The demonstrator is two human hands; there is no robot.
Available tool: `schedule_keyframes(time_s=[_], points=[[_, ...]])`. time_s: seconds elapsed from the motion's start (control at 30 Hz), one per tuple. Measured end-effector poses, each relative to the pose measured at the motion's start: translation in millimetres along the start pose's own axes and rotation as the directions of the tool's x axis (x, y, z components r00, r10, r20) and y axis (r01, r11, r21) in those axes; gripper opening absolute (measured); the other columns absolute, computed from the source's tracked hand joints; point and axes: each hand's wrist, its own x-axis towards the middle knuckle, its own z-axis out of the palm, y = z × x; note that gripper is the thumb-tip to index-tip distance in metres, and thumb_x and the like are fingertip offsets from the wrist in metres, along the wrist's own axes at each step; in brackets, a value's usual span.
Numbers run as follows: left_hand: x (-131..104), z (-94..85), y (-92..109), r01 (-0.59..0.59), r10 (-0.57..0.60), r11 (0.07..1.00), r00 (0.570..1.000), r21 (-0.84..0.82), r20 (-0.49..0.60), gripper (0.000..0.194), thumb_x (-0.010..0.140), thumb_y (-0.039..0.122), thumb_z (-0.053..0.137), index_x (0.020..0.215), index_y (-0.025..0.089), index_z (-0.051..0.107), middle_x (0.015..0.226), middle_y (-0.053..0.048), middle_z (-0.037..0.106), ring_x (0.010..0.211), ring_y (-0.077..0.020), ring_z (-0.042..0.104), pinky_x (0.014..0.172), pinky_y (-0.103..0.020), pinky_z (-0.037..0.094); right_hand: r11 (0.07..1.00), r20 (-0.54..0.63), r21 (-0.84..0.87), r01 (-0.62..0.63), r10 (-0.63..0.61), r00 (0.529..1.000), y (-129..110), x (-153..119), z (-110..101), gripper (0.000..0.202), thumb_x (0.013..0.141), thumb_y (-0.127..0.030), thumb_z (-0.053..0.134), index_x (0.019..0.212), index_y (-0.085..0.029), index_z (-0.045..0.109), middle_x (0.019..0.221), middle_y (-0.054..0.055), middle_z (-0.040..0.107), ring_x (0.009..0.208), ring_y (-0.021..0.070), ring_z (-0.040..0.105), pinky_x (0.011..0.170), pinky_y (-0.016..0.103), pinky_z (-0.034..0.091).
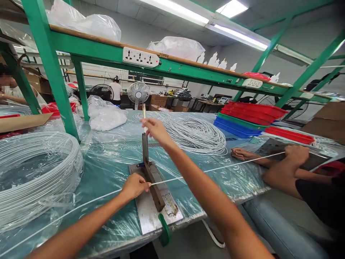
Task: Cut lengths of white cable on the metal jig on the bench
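My left hand [134, 186] pinches a white cable [215, 169] right beside the steel body of a lever cutter [155, 192]. The cable stretches from the lower left, across the cutter, to a co-worker's hand [295, 154] at the right. My right hand [156, 130] has its fingers closed on the top of the cutter's upright lever handle [145, 147], which is wrapped near its end. Under the cutter lies a metal base plate [145, 217], with a green clamp [165, 232] at the table's front edge.
A plastic-wrapped coil of white cable [40, 176] lies at the left. Behind the cutter rests a loose cable coil [202, 133]. Stacked red and blue trays [248, 115] stand at the right, near the co-worker's arms. A green shelf beam [107, 54] crosses above.
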Motion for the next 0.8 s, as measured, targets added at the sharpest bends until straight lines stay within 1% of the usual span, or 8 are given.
schedule_keyframes(time_s=[0.07, 0.13, 0.33, 0.43, 0.53, 0.63, 0.73, 0.8], points=[[4, 2.4, -5, -0.036, 0.037, 0.998, 0.999, -0.052, 0.023, 0.031, 0.073, 0.041, 0.057, 0.063, 0.015, 0.071, 0.039, 0.006, 0.031, 0.043, -0.0089, 0.030, 0.045, -0.024, 0.019, 0.999, -0.155, -0.014, -0.043, 0.041, 0.987, 8, 43, -16, 0.020, 0.089, -0.023, 0.043, 0.103, -0.014, 0.054, 0.102, 0.005, 0.056, 0.044, 0.0000, 0.044, 0.039, 0.014, 0.034], [7, 4.7, -8, -0.037, 0.039, 0.996, 0.999, -0.076, 0.020, 0.031, 0.071, 0.040, 0.057, 0.061, 0.014, 0.070, 0.039, 0.005, 0.032, 0.043, -0.0088, 0.030, 0.046, -0.025, 0.018, 0.995, -0.212, -0.005, -0.104, 0.101, 0.972, 17, 73, -21, 0.021, 0.089, -0.024, 0.044, 0.104, -0.013, 0.054, 0.097, 0.006, 0.056, 0.042, 0.0012, 0.044, 0.038, 0.015, 0.036], [11, 6.1, -6, 0.002, -0.001, 0.996, 1.000, -0.092, 0.004, 0.027, 0.068, 0.036, 0.058, 0.055, 0.014, 0.068, 0.037, 0.005, 0.031, 0.043, -0.0092, 0.029, 0.047, -0.026, 0.017, 0.968, -0.243, 0.113, -0.223, 0.244, 0.939, 30, 118, -18, 0.033, 0.089, -0.042, 0.043, 0.108, -0.015, 0.049, 0.074, 0.001, 0.050, 0.040, 0.0039, 0.042, 0.041, 0.018, 0.043], [11, 5.2, -3, 0.014, -0.014, 0.996, 1.000, -0.084, -0.004, 0.026, 0.068, 0.035, 0.059, 0.054, 0.014, 0.068, 0.036, 0.005, 0.030, 0.043, -0.0093, 0.029, 0.047, -0.027, 0.017, 0.941, -0.191, 0.201, -0.274, 0.311, 0.931, 29, 129, -17, 0.039, 0.089, -0.048, 0.040, 0.109, -0.014, 0.046, 0.066, -0.002, 0.046, 0.040, 0.0051, 0.040, 0.045, 0.020, 0.046], [9, 4.5, -1, 0.014, -0.015, 0.997, 1.000, -0.071, -0.002, 0.026, 0.068, 0.035, 0.059, 0.055, 0.014, 0.068, 0.037, 0.005, 0.031, 0.043, -0.0091, 0.030, 0.047, -0.026, 0.017, 0.911, -0.120, 0.277, -0.306, 0.349, 0.929, 26, 132, -13, 0.043, 0.089, -0.052, 0.037, 0.104, -0.013, 0.047, 0.063, -0.002, 0.044, 0.039, 0.0052, 0.037, 0.045, 0.021, 0.047], [9, 4.1, -1, 0.003, -0.003, 0.999, 1.000, -0.053, -0.002, 0.027, 0.069, 0.035, 0.058, 0.055, 0.014, 0.068, 0.038, 0.005, 0.031, 0.043, -0.0090, 0.031, 0.048, -0.026, 0.018, 0.891, -0.108, 0.344, -0.297, 0.352, 0.930, 17, 124, -13, 0.046, 0.089, -0.055, 0.031, 0.103, -0.014, 0.046, 0.065, -0.002, 0.043, 0.041, 0.0054, 0.038, 0.046, 0.021, 0.047], [9, 4.5, 0, 0.000, 0.000, 0.999, 1.000, -0.041, -0.003, 0.028, 0.070, 0.036, 0.058, 0.057, 0.014, 0.068, 0.038, 0.005, 0.031, 0.043, -0.0092, 0.031, 0.048, -0.026, 0.018, 0.880, -0.089, 0.396, -0.260, 0.319, 0.944, 4, 100, -27, 0.051, 0.089, -0.059, 0.021, 0.099, -0.016, 0.047, 0.071, 0.001, 0.047, 0.049, 0.0078, 0.048, 0.053, 0.023, 0.050], [8, 4.8, 0, 0.008, -0.008, 0.999, 1.000, -0.043, 0.000, 0.028, 0.070, 0.036, 0.058, 0.057, 0.014, 0.068, 0.038, 0.005, 0.032, 0.043, -0.0094, 0.032, 0.048, -0.026, 0.019, 0.868, -0.053, 0.441, -0.228, 0.279, 0.959, -8, 74, -41, 0.056, 0.088, -0.061, 0.016, 0.094, -0.017, 0.049, 0.075, 0.003, 0.051, 0.057, 0.0101, 0.053, 0.057, 0.024, 0.051]])
